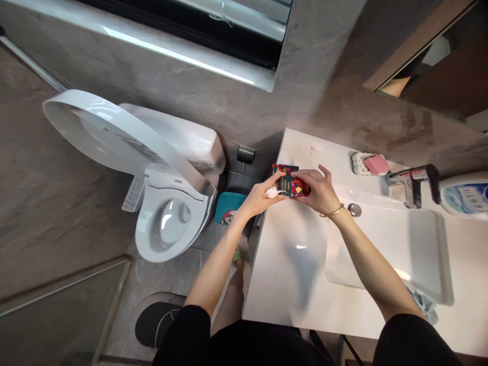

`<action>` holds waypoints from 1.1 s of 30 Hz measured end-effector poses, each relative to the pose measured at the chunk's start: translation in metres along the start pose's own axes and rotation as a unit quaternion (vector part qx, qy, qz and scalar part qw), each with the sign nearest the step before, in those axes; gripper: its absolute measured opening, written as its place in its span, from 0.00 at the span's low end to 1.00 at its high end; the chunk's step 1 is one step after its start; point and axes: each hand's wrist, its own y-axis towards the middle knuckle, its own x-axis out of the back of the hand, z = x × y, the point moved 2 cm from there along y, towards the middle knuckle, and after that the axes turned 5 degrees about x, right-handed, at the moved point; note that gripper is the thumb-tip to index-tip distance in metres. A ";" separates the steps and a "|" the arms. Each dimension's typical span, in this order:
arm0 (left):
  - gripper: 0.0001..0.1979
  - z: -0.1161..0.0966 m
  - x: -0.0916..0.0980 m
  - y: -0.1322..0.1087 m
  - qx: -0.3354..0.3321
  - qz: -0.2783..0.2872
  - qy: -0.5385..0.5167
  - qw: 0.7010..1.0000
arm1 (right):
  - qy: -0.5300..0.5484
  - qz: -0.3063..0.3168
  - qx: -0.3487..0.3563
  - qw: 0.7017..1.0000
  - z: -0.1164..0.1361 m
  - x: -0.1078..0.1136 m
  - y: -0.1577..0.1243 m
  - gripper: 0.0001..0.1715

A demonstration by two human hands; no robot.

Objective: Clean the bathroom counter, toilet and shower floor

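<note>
Head view: stood at a white counter [263,290] set against a grey wall [328,112]. Took in, to the left, a white toilet [173,190] with its lid up and, to the right, a rectangular basin [381,239] sunk in the counter. Included a teal cartoon-printed lid [231,203] between toilet and counter, a blue-labelled white bottle [465,195] and, just beside it, a chrome faucet [414,185]. Grasped from both sides, over the counter's far left corner, with left hand [261,197] and right hand [319,190], a geometric-patterned packet [287,185] in red, teal and yellow. Left unclear any contact between packet and countertop. Showed, near the faucet, an off-white soap dish [356,163] bearing a pink soap bar [377,164]. Wore a gold bangle [332,211] on the right wrist. Carried at the left fingers a white object [271,192] with a thin curved tip, too small to identify.
</note>
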 end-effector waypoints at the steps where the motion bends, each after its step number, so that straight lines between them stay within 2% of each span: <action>1: 0.33 0.000 0.000 -0.004 0.002 0.012 -0.009 1.000 | 0.024 -0.003 0.001 1.000 0.000 0.003 -0.005 0.31; 7: 0.34 -0.010 0.001 -0.021 0.045 0.063 0.050 0.996 | 0.108 0.026 -0.001 0.994 0.011 0.012 -0.024 0.38; 10: 0.34 -0.010 0.003 -0.026 0.059 0.058 0.052 0.995 | 0.175 0.025 0.013 0.984 0.011 0.017 -0.027 0.44; 14: 0.34 0.001 0.007 -0.041 0.070 0.021 0.016 0.997 | 0.299 0.000 0.003 0.954 0.002 0.021 -0.036 0.42; 18: 0.33 0.009 0.006 -0.053 0.065 0.016 0.000 0.998 | 0.403 -0.016 -0.029 0.915 -0.002 0.013 -0.045 0.44; 20: 0.32 0.009 0.005 -0.055 0.073 0.024 0.021 0.997 | 0.375 -0.018 -0.011 0.927 -0.001 0.008 -0.048 0.44; 24: 0.31 -0.002 0.005 -0.056 0.095 0.060 0.132 0.985 | 0.216 0.012 0.065 0.974 0.008 -0.003 -0.049 0.44; 28: 0.29 -0.023 0.006 -0.067 0.104 0.077 0.205 0.970 | 0.105 0.021 0.114 0.988 0.025 -0.017 -0.051 0.46; 31: 0.29 -0.028 0.009 -0.082 0.128 0.074 0.187 0.971 | 0.074 0.029 0.135 0.988 0.043 -0.028 -0.055 0.40; 33: 0.31 -0.021 0.012 -0.095 0.145 0.049 0.113 0.982 | 0.082 0.024 0.127 0.988 0.056 -0.035 -0.057 0.36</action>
